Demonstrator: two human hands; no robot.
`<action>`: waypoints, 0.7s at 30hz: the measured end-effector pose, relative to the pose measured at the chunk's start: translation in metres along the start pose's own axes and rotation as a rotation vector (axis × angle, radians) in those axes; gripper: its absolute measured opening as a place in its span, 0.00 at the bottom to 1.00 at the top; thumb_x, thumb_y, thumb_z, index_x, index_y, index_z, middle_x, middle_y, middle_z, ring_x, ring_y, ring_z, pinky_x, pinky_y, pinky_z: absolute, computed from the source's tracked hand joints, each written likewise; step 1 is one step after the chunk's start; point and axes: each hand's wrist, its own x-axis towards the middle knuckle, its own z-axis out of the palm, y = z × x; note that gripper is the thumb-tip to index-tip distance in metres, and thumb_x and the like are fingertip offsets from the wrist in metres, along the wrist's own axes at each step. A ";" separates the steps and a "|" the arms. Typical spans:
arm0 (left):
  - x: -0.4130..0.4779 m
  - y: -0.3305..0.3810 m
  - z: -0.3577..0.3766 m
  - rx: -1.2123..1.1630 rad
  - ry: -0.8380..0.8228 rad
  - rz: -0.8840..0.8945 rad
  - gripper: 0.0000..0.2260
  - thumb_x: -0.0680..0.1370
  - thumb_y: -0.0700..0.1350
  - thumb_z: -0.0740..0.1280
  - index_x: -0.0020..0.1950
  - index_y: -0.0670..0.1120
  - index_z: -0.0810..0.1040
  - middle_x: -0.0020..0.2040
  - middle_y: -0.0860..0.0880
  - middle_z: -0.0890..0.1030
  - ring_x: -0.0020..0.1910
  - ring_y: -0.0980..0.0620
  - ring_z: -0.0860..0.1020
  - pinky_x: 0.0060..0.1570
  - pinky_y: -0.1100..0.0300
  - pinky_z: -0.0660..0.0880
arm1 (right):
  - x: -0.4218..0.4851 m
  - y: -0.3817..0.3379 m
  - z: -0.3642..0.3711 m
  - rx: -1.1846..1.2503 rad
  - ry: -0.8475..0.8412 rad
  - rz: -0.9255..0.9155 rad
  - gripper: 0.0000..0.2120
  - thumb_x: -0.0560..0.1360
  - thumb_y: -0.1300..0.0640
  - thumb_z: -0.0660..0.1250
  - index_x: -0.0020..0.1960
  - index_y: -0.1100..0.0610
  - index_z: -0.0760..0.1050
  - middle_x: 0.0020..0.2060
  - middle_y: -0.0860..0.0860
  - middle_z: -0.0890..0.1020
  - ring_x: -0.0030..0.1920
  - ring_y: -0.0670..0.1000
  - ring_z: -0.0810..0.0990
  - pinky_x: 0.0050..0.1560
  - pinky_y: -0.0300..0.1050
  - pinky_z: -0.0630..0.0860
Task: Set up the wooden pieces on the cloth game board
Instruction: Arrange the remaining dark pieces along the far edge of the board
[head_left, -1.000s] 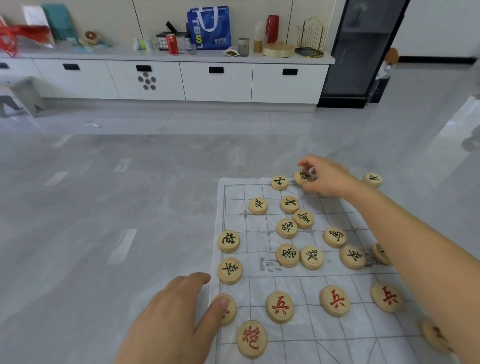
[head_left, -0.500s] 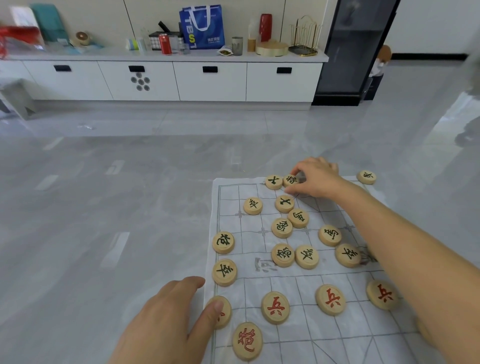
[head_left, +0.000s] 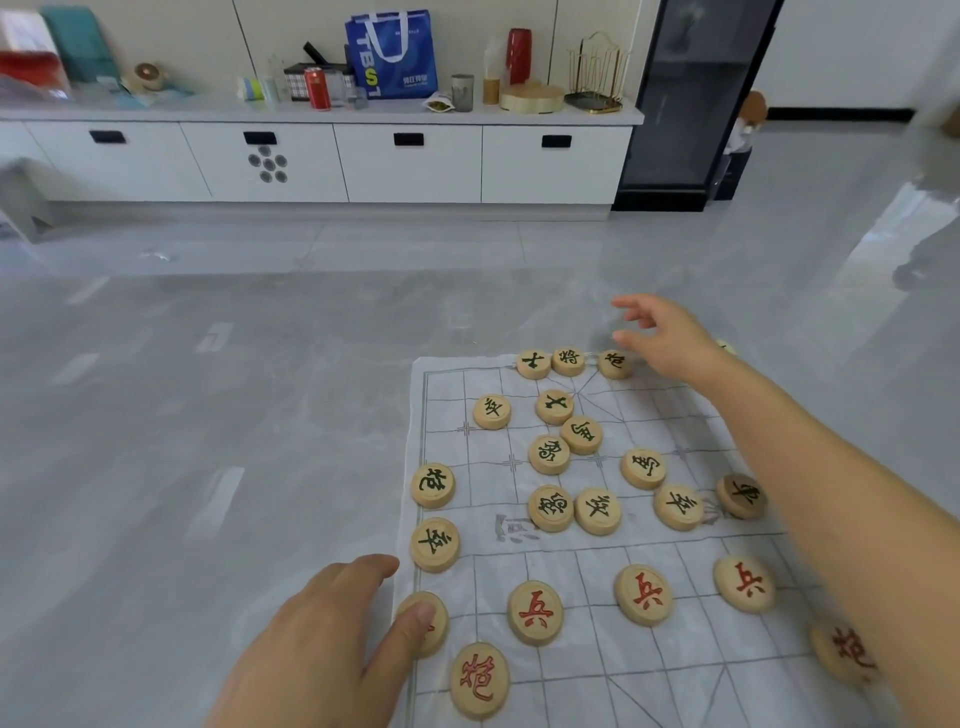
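Fingers of my right hand hang spread and empty over the far edge of the cloth board, nearest black-lettered piece just at their 6 o'clock.

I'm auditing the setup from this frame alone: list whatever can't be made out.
Head view:
- Round wooden piece at the board's near-left corner: the thumb of the left hand covers its character.
- Pale wooden piece at the far right: mostly behind the right hand.
- Red-lettered wooden piece at lower right: blurred, partly behind the right forearm.
- White cloth game board: right side under the forearm, near edge cut by the frame.
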 end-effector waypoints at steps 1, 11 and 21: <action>0.001 0.000 0.001 0.003 -0.007 -0.003 0.23 0.75 0.66 0.54 0.69 0.62 0.60 0.65 0.63 0.68 0.62 0.61 0.70 0.50 0.68 0.65 | -0.001 0.006 -0.004 -0.008 0.041 0.017 0.18 0.76 0.57 0.65 0.65 0.51 0.71 0.59 0.52 0.76 0.54 0.48 0.71 0.61 0.48 0.69; 0.001 0.012 0.003 0.092 -0.105 -0.026 0.25 0.75 0.66 0.53 0.71 0.59 0.59 0.71 0.59 0.62 0.70 0.58 0.64 0.65 0.65 0.62 | -0.021 0.013 0.014 -0.393 0.006 -0.018 0.25 0.63 0.33 0.69 0.54 0.46 0.76 0.49 0.48 0.77 0.53 0.52 0.74 0.56 0.55 0.71; 0.002 0.011 0.008 0.099 -0.093 -0.012 0.25 0.75 0.65 0.54 0.70 0.59 0.60 0.70 0.59 0.65 0.68 0.57 0.66 0.63 0.65 0.64 | -0.025 0.019 0.002 -0.284 0.002 -0.042 0.19 0.69 0.42 0.69 0.58 0.44 0.74 0.51 0.48 0.76 0.55 0.53 0.73 0.56 0.52 0.71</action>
